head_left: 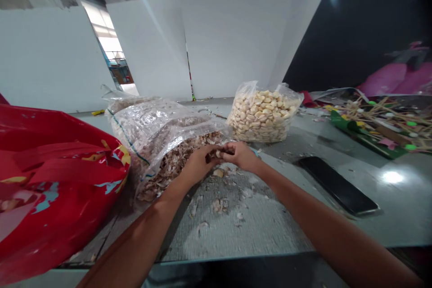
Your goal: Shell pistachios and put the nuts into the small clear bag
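My left hand (201, 160) and my right hand (239, 154) meet over the table, fingertips together. Between them is a pale garlic clove (219, 155), pinched by both hands. Just left of my hands, a clear plastic bag (158, 117) lies on its side, its mouth spilling brown garlic skins (175, 159). Behind my right hand stands a clear bag of peeled garlic cloves (261, 114). On the table below my fingers lie a loose clove (218, 173) and scattered bits of skin (220, 205).
A big red plastic bag (81, 180) fills the left side. To the right, a black phone (338, 184) lies flat on the grey table (263, 229). Thin sticks with green and white bits (388, 121) are heaped at the far right. White panels (232, 40) stand behind.
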Available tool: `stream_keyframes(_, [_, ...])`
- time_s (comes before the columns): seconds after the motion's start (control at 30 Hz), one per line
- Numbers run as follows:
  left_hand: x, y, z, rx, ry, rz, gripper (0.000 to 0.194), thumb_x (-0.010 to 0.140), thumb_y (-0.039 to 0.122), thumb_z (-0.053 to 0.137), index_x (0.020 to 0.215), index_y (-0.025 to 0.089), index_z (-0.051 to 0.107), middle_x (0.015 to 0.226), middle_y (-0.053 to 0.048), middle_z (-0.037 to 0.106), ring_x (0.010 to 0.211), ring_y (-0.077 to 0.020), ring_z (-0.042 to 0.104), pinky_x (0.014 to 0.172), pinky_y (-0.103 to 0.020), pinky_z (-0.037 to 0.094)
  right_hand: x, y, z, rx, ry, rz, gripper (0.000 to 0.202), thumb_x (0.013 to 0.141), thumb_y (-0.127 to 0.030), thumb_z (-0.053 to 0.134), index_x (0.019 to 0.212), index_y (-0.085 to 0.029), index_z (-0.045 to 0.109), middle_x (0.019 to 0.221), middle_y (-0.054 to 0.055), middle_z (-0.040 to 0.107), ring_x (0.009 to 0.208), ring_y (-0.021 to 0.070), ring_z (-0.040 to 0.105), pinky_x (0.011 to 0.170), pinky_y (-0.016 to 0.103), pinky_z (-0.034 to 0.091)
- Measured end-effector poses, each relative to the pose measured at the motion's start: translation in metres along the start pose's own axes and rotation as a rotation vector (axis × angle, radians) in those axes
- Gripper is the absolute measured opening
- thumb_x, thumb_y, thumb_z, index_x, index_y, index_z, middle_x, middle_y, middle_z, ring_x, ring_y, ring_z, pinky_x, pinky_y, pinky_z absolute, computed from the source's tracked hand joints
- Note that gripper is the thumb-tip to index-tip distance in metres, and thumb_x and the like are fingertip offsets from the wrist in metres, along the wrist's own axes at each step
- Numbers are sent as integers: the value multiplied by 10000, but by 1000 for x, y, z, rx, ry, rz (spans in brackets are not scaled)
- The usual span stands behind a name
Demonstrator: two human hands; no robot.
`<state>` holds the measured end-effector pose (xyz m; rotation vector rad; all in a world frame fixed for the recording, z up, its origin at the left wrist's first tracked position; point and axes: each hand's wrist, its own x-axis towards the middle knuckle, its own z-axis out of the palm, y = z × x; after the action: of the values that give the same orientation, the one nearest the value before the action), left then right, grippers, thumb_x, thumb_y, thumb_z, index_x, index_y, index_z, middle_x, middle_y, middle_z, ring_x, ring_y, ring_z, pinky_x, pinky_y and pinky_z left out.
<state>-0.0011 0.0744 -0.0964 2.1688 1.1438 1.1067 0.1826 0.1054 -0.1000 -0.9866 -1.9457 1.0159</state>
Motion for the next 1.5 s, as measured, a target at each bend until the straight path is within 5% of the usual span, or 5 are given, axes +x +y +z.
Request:
stream_keyframes(0.13, [1,-4,-1,4,60,-14,237,768,282,659,983,184,677,776,-15,676,638,-124,562,620,-225,427,-1,-7,4,277,-55,33,322,724,-413,656,861,-121,654,637,9,614,544,102,535,536,218,419])
stream_keyframes(0.27, [2,-8,-2,-75,154,-65,200,757,277,663,931,180,682,761,-14,675,633,-125,567,604,-223,419,-2,-12,5,420,78,-30,307,700,-386,685,889,-159,604,723,7,615,585,105,551,555,229,465])
stream_keyframes(0.43, [3,-9,0,-109,166,-109,211,748,296,659,916,169,674,760,-24,676,651,-136,577,609,-223,420,-6,-17,6,246,216,-213,183,767,-316,635,884,-181,594,811,22,619,746,133,591,676,247,487])
stream_keyframes(0.73, [1,-3,2,-2,70,-99,209,758,319,633,890,158,648,604,30,547,546,-100,449,526,-201,332,-17,-29,6,-290,231,-353,173,812,-215,542,956,-190,634,867,40,637,786,147,578,741,258,451])
stream_keyframes(1.5, [-1,2,4,-26,131,-141,208,755,340,642,884,177,628,633,22,609,546,-112,487,529,-213,339,-17,-31,6,-81,235,-312,222,811,-212,536,1026,-184,579,936,56,656,867,169,638,820,289,496])
